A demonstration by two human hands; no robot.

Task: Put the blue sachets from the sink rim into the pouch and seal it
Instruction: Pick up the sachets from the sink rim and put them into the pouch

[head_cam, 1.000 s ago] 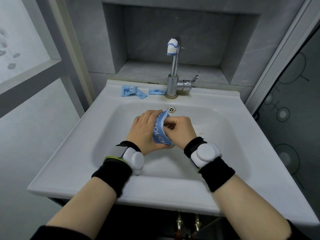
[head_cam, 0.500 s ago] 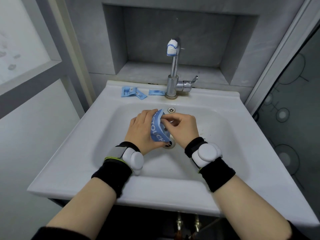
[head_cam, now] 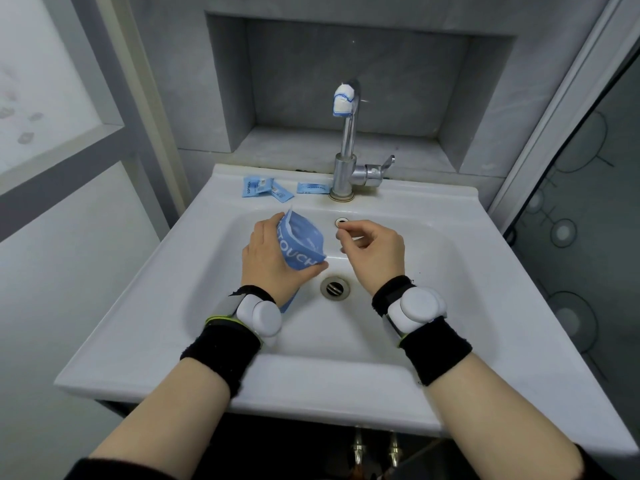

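A blue pouch [head_cam: 302,244] with white lettering is held over the sink basin by my left hand [head_cam: 270,258], which grips it from the left; its mouth gapes open toward the tap. My right hand [head_cam: 372,249] hovers to the right of the pouch, apart from it, fingers loosely curled and holding nothing. Three blue sachets lie on the back rim of the white sink [head_cam: 145,327]: one [head_cam: 255,187] at the left, a second [head_cam: 281,194] partly under it, and a third [head_cam: 313,188] beside the tap base.
A chrome tap [head_cam: 348,157] with a wrapped spout rises at the back middle, its lever pointing right. The drain [head_cam: 335,288] lies below my hands, the overflow hole [head_cam: 341,221] above. A grey wall niche sits behind; a window frame stands left, a glass door right.
My right hand has let go of the pouch and moved right. The left hand has shifted the pouch left and up, and its mouth now stands open.
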